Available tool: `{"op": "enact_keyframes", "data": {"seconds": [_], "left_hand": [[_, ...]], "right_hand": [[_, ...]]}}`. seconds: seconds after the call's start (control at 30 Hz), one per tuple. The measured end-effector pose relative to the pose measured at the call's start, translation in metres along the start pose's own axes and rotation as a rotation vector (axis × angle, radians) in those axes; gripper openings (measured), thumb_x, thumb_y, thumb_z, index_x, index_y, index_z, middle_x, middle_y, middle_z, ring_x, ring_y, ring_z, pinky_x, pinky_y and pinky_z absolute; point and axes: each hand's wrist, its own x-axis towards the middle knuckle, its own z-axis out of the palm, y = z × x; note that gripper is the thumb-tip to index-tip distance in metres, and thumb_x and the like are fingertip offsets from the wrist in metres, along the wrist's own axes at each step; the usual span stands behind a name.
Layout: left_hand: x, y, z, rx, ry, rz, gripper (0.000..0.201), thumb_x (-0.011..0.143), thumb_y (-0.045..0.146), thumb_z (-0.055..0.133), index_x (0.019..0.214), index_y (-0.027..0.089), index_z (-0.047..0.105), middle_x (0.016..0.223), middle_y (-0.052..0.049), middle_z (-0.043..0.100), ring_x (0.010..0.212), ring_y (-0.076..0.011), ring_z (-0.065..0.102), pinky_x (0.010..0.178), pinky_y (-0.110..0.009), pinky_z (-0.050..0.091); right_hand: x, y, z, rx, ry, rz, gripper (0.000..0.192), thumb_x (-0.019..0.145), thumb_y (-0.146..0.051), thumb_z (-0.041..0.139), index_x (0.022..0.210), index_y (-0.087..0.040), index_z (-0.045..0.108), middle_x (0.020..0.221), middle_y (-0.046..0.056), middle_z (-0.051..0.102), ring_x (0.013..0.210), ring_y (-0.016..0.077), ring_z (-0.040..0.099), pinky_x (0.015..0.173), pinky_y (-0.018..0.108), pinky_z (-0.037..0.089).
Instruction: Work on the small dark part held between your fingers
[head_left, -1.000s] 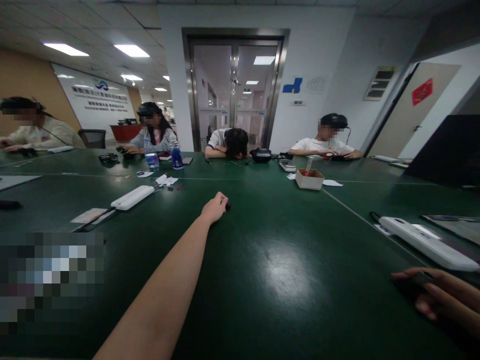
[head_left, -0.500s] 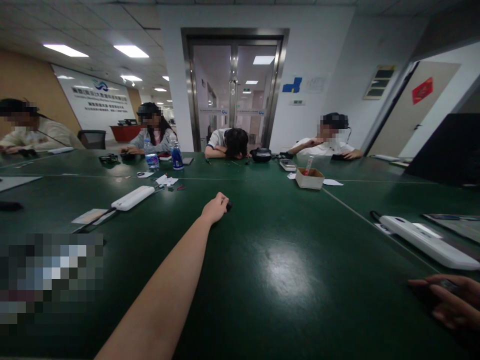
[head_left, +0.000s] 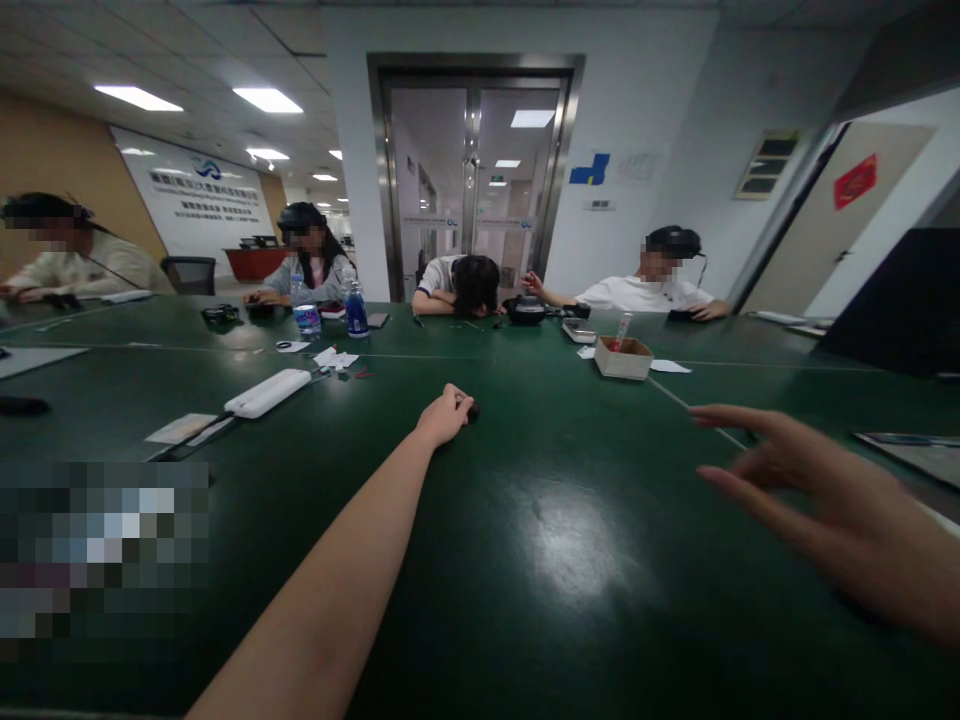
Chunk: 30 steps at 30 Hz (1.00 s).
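The left hand [head_left: 444,417], arm stretched far out over the green surface [head_left: 570,540], closes its grip around a small dark object [head_left: 472,409] resting on the surface; what the object is cannot be told. The right hand [head_left: 817,490] hovers above the surface at the right, fingers spread, holding nothing. A white bar [head_left: 268,392] lies well left; a cardboard box [head_left: 622,357] stands beyond.

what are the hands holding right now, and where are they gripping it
The left hand is closed on a small dark object; only one end shows, so the grip point cannot be told. The right hand holds nothing.
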Motion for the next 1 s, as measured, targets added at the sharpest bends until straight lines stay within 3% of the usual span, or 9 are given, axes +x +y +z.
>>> {"op": "enact_keyframes", "data": {"seconds": [0.07,0.17,0.27,0.33,0.4,0.5,0.57,0.8,1.0], "left_hand": [[0.0,0.002,0.003,-0.017,-0.012,0.018,0.028,0.089,0.046,0.037,0.099,0.022,0.046,0.077,0.001,0.065,0.069,-0.0154,0.059,0.061,-0.027,0.037],[0.001,0.002,0.005,-0.038,-0.001,0.036,0.027,0.088,0.045,0.038,0.098,0.021,0.047,0.074,0.001,0.064,0.068,-0.0149,0.059,0.062,-0.027,0.037],[0.003,-0.003,0.005,-0.081,0.008,0.041,0.026,0.088,0.044,0.04,0.095,0.02,0.048,0.071,0.001,0.063,0.067,-0.0145,0.058,0.063,-0.027,0.038],[0.006,-0.006,0.007,-0.139,0.024,0.05,0.025,0.088,0.043,0.04,0.094,0.02,0.047,0.069,0.002,0.062,0.065,-0.0137,0.057,0.062,-0.027,0.039],[0.01,-0.01,0.009,-0.209,0.048,0.065,0.023,0.088,0.042,0.041,0.092,0.019,0.047,0.066,0.002,0.061,0.062,-0.0129,0.055,0.061,-0.026,0.039],[0.014,-0.014,0.012,-0.288,0.082,0.071,0.023,0.088,0.041,0.043,0.091,0.019,0.046,0.063,0.002,0.058,0.059,-0.0121,0.053,0.058,-0.025,0.038],[0.016,-0.016,0.013,-0.321,0.098,0.084,0.023,0.087,0.041,0.045,0.09,0.018,0.048,0.061,0.003,0.057,0.058,-0.0116,0.052,0.057,-0.025,0.038],[0.016,-0.017,0.009,-0.442,0.107,0.136,0.025,0.077,0.04,0.061,0.084,0.017,0.057,0.073,-0.001,0.06,0.066,-0.012,0.053,0.062,-0.024,0.041],[0.012,-0.013,0.005,-0.59,0.028,0.181,0.021,0.076,0.032,0.061,0.085,0.014,0.056,0.074,-0.001,0.06,0.064,-0.0103,0.053,0.063,-0.025,0.043]], "right_hand": [[0.044,-0.04,0.028,0.142,-0.276,-0.122,0.046,0.082,-0.05,0.055,0.121,-0.025,0.052,0.101,0.011,0.061,0.075,0.0214,0.061,0.06,0.033,0.051],[0.105,-0.062,0.093,0.243,-0.538,-0.177,0.036,0.083,-0.037,0.06,0.115,-0.022,0.056,0.1,0.006,0.063,0.074,0.0154,0.062,0.063,0.025,0.05],[0.146,-0.059,0.162,0.313,-0.592,-0.042,0.046,0.082,-0.024,0.064,0.124,-0.018,0.046,0.091,0.005,0.064,0.055,0.0097,0.059,0.047,0.018,0.045],[0.163,-0.059,0.198,0.315,-0.525,0.017,0.05,0.078,-0.022,0.069,0.122,-0.016,0.046,0.086,0.004,0.064,0.047,0.0075,0.054,0.039,0.017,0.041],[0.175,-0.061,0.221,0.398,-0.441,0.075,0.037,0.078,-0.02,0.069,0.111,-0.015,0.052,0.082,0.003,0.064,0.042,0.0057,0.051,0.036,0.015,0.039],[0.184,-0.065,0.24,0.611,-0.403,0.116,0.014,0.079,-0.014,0.067,0.088,-0.014,0.057,0.072,0.001,0.063,0.041,0.0053,0.052,0.034,0.014,0.038],[0.185,-0.063,0.245,0.746,-0.388,0.114,0.011,0.077,-0.01,0.067,0.082,-0.013,0.058,0.064,-0.001,0.061,0.042,0.0057,0.053,0.035,0.013,0.038],[0.176,-0.055,0.248,0.93,-0.317,0.133,0.01,0.076,-0.009,0.068,0.083,-0.012,0.061,0.057,-0.003,0.06,0.045,0.0061,0.054,0.038,0.012,0.039],[0.175,-0.058,0.247,0.994,-0.296,0.179,0.014,0.075,-0.006,0.067,0.085,-0.012,0.058,0.056,-0.003,0.061,0.045,0.0064,0.055,0.039,0.012,0.04]]}}
